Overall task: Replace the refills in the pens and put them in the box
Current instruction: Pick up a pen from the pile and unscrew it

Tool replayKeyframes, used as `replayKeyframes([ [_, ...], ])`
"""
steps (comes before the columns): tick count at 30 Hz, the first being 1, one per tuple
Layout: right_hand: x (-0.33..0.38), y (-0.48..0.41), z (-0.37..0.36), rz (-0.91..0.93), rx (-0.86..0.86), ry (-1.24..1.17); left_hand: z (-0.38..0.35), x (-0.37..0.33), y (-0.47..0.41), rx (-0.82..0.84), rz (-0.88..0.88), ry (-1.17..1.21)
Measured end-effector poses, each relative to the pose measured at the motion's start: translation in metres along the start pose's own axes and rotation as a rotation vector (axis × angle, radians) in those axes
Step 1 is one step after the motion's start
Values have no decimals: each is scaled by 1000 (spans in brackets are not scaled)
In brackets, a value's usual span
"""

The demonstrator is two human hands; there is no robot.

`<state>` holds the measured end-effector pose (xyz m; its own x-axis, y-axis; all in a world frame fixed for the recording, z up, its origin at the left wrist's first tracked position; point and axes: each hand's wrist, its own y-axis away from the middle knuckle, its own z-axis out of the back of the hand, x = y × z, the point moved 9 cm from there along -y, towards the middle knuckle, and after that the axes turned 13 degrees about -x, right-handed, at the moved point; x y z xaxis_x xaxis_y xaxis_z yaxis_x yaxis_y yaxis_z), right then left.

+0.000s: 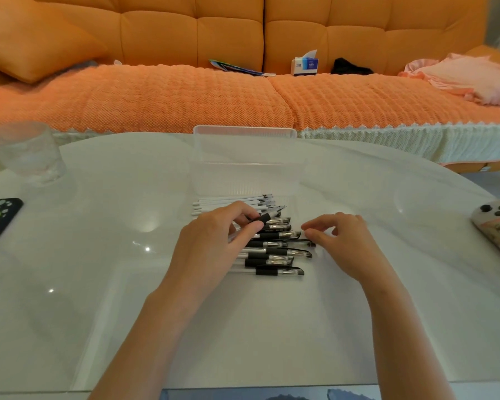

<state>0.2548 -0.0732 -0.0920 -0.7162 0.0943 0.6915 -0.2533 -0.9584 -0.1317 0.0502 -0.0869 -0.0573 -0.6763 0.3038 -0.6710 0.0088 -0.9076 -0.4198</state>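
Stretching behind the white table [98,284], an orange sofa [185,90] is carrying a tissue box [304,64] whose blue label is too small to read. At the table's far edge a clear plastic box [244,160] is standing open. Just in front of it, white refills [231,202] are lying in a row, and black-gripped clear pens [274,252] are piling up at the centre. The left hand [214,243] is pinching one pen [264,217] by its black grip, tip pointing right. The right hand [341,243] is hovering beside the pile, fingers curled loosely, holding nothing.
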Motion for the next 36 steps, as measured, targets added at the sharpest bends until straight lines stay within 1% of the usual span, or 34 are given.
replayKeyframes([
  [5, 12, 3, 15, -38, -72, -287, 0, -1, 1, -18, 29, 95],
  [7, 21, 7, 11, -74, -2, -440, 1, -2, 1, -31, 42, 123],
  [9, 31, 13, 3, -102, 91, -544, 0, -2, 0, -40, 54, 138],
  [12, 36, 15, -6, -143, 151, -646, -2, -3, 1, -33, 58, 149],
  [16, 35, 13, -7, -192, 127, -733, -7, -6, 2, -8, 53, 181],
  [19, 34, 12, -8, -198, 104, -754, -9, -9, 2, 10, 47, 191],
  [22, 36, 7, 1, -224, 11, -902, -9, -8, 3, 24, 48, 174],
  [24, 29, 2, 15, -267, -106, -1038, -9, -6, 3, 34, 49, 143],
  [26, 14, -5, 35, -312, -266, -1124, -9, -4, 4, 47, 39, 92],
  [28, -6, -10, 55, -347, -437, -1092, -8, -5, 5, 55, 15, 27],
  [29, -16, -12, 64, -356, -504, -1020, -6, -5, 5, 54, 8, 7],
  [31, -31, -16, 74, -341, -570, -764, -3, -3, 3, 43, 10, 1],
  [34, -42, -23, 63, -278, -487, -332, 2, 0, 0, 9, 19, 23],
  [36, -45, -25, 51, -267, -417, -142, 3, 1, -2, -3, 29, 29],
])
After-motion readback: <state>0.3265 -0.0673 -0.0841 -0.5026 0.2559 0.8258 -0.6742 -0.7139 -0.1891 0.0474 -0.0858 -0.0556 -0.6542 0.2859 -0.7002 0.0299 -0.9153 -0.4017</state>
